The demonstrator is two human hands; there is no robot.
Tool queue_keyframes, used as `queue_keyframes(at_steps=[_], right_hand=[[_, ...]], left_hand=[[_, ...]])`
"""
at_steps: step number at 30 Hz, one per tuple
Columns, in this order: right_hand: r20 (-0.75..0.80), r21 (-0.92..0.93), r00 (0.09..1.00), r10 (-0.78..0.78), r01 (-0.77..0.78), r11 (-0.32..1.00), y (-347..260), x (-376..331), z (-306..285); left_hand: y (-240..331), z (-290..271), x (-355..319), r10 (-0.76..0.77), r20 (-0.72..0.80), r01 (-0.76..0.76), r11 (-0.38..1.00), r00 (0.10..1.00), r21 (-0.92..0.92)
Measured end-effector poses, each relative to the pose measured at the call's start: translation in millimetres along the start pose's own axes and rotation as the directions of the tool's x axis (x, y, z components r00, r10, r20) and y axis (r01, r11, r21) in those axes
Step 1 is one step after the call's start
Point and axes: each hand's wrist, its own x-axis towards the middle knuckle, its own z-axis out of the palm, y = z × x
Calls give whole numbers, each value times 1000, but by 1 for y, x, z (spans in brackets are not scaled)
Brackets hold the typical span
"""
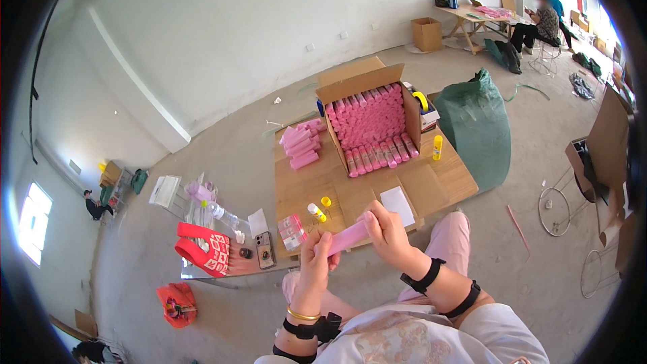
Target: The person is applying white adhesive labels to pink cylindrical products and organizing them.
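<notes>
In front of me, above the near table edge, I hold a slim pink roll (349, 235) with both hands. My left hand (317, 261) is closed round its left end, and my right hand (391, 234) grips the right end. Just beyond lie an uncapped glue stick (317, 213) and its yellow cap (326, 201). Small pink-and-white labels (292, 231) are left of them, white paper (397, 206) to the right. An open carton (361, 81) full of pink rolls (367, 121) stands farther back. More pink rolls (300, 143) are piled to its left.
Another glue stick (437, 148) stands on the wooden table (295, 192) at right. A big green sack (477, 131) leans beyond that edge. On a lower side table at left are a phone (265, 251), a bottle (226, 216) and a red bag (205, 251). People sit far off.
</notes>
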Motion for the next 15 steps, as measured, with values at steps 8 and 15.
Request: queue_keyframes(at_steps=[8, 15], right_hand=[[9, 20, 996, 94, -94, 995, 12, -21, -9], [325, 468, 778, 538, -627, 623, 54, -42, -13]], left_hand=[[-9, -1, 2, -99, 80, 95, 994, 992, 57], [-52, 9, 8, 288, 115, -307, 830, 951, 466]])
